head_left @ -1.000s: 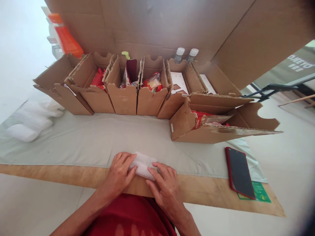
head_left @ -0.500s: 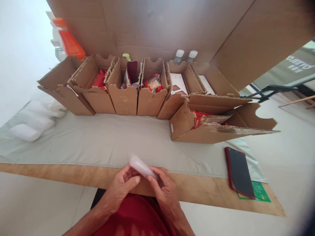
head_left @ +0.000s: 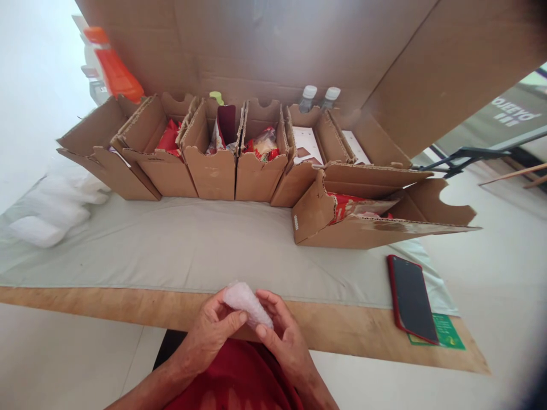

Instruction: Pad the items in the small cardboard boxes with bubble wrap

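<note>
Between both hands, over the table's near edge, is a small oblong bundle in white bubble wrap (head_left: 248, 306). My left hand (head_left: 213, 322) grips its left end, thumb on the near side. My right hand (head_left: 282, 329) closes on the lower right end, with the thumb pressed against the wrap. What lies inside the wrapping cannot be made out. Similar white wrapped bundles (head_left: 40, 228) are heaped at the table's left side.
Several open cardboard bins (head_left: 213, 173) line the back, holding red packets and white boxes. Another cardboard bin (head_left: 337, 236) lies crosswise at right. A phone (head_left: 412, 299) rests over a green card (head_left: 448, 333). Behind stand an orange bottle (head_left: 115, 71) and white-capped bottles (head_left: 307, 99).
The bubble-wrapped bundle has been turned in my hands, so more of its broad side faces me. Both hands keep hold of it. The whole view has shifted slightly.
</note>
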{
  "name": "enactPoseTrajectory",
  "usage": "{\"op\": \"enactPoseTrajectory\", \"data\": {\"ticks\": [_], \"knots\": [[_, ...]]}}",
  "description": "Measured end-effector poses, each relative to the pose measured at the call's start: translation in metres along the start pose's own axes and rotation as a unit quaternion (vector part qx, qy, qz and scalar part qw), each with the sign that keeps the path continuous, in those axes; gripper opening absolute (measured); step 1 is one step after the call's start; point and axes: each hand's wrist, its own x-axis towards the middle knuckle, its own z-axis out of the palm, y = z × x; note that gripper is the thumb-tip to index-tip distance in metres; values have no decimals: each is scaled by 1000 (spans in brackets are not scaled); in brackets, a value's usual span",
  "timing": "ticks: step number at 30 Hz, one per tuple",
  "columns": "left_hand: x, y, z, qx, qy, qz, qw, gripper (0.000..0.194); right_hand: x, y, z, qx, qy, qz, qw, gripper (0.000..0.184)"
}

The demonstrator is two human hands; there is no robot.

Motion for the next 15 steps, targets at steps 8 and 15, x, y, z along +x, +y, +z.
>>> {"op": "enactPoseTrajectory", "data": {"ticks": [8,15], "knots": [[2,2,-5,62,-28,-6,998,45,-3,-2,-9,55,-16,37,998,37],[12,1,-1,64,-52,1,997,44,-5,-3,-29,35,78,1,996,36]]}}
